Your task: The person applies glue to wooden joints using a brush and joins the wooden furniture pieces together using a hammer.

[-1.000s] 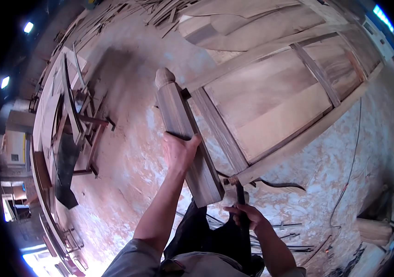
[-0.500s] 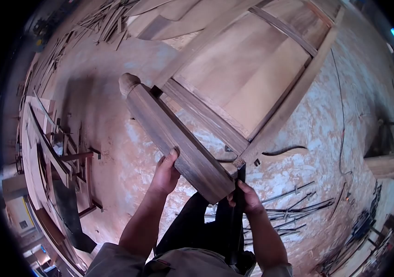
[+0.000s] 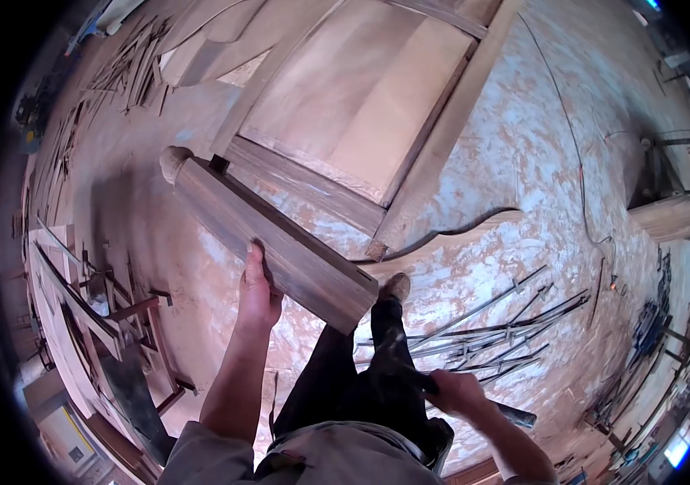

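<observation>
A long square wooden post [image 3: 288,255] with a turned knob at its far end lies slantwise before me. My left hand [image 3: 261,284] is closed on its near-left edge, thumb on top. My right hand [image 3: 456,394] grips the dark handle of a hammer [image 3: 517,415], held low over my right thigh; its head is blurred by motion. Beyond the post stands a framed wooden panel [image 3: 345,105]. The panel's far-left corner meets the post near the knob, while its near corner, with a rough stub end, sits apart from the post.
Several metal bar clamps [image 3: 490,331] lie on the dusty floor at right. A curved wooden piece [image 3: 450,238] is under the panel's near corner. Thin scrap strips [image 3: 122,77] are piled at far left, and a wooden rack [image 3: 151,323] stands at left. A cable [image 3: 575,153] runs across the floor.
My right hand has left the post's near end and swung down to the right with the hammer. In view, post and panel have shifted left, and a gap shows at the panel's near corner.
</observation>
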A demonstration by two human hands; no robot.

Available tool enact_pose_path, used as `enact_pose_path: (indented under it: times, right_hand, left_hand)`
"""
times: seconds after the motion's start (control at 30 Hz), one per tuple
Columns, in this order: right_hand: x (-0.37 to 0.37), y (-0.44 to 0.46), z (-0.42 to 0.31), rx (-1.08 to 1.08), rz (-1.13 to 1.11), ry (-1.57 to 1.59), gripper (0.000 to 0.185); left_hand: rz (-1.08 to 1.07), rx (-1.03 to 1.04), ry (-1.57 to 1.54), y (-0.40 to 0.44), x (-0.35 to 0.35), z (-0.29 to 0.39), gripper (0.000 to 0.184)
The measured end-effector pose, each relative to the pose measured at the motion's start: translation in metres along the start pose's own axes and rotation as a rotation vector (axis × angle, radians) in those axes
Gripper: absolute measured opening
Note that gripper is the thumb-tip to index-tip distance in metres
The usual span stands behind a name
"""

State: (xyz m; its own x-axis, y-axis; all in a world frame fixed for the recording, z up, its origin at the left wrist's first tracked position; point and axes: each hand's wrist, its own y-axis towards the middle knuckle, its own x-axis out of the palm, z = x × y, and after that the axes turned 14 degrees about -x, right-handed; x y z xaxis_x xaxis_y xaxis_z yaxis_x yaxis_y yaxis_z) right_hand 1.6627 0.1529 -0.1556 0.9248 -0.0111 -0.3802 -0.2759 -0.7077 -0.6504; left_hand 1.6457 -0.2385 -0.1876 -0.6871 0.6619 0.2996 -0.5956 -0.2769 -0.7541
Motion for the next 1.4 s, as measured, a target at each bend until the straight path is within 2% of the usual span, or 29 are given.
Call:
enact_pose_path:
  times: [0.03, 0.17, 0.27, 0.3, 0.43, 0.53, 0.67, 0.73, 0.9, 1.1, 1.33, 1.4]
  right_hand:
    - [0.004, 0.008, -0.007, -0.019, -0.098, -0.048, 0.036]
    - [0.020, 0.037, -0.028, -0.238, -0.004, -0.116, 0.032]
    - [0.019, 0.060, -0.027, -0.291, 0.129, -0.103, 0.032]
    - [0.018, 0.064, -0.026, -0.281, 0.243, -0.111, 0.033]
    - [0.032, 0.064, -0.026, -0.277, 0.297, -0.077, 0.033]
    - [0.023, 0.060, -0.034, -0.280, 0.131, -0.133, 0.033]
    - [0.015, 0.067, -0.026, -0.279, 0.255, -0.103, 0.033]
    - [0.009, 0.068, -0.029, -0.251, 0.315, -0.066, 0.033]
    - [0.008, 0.064, -0.029, -0.385, 0.179, -0.148, 0.031]
    - [-0.005, 0.070, -0.027, -0.262, 0.282, -0.091, 0.032]
    - [-0.003, 0.066, -0.024, -0.380, 0.238, -0.118, 0.032]
    - [-0.010, 0.068, -0.021, -0.324, 0.172, -0.121, 0.029]
  left_hand:
    - [0.000, 0.004, 0.002, 0.001, -0.001, 0.000, 0.067]
    - [0.054, -0.006, 0.007, 0.001, -0.001, 0.000, 0.067]
    - [0.043, -0.016, 0.012, -0.003, 0.002, 0.001, 0.068]
    - [0.036, -0.005, 0.020, 0.000, 0.003, 0.000, 0.069]
    - [0.031, 0.009, 0.032, 0.006, -0.001, -0.002, 0.073]
    - [0.013, 0.012, 0.028, 0.005, -0.001, -0.003, 0.075]
    - [0.054, -0.049, -0.052, -0.004, 0.014, 0.005, 0.064]
    - [0.033, -0.016, -0.064, 0.001, 0.013, 0.001, 0.065]
    - [0.069, -0.028, -0.066, 0.000, 0.017, 0.004, 0.068]
    - [0.136, -0.049, -0.095, -0.001, 0.020, 0.005, 0.072]
    - [0.070, 0.000, -0.096, 0.007, 0.009, 0.004, 0.074]
    - [0.072, -0.003, -0.097, 0.006, 0.008, 0.005, 0.074]
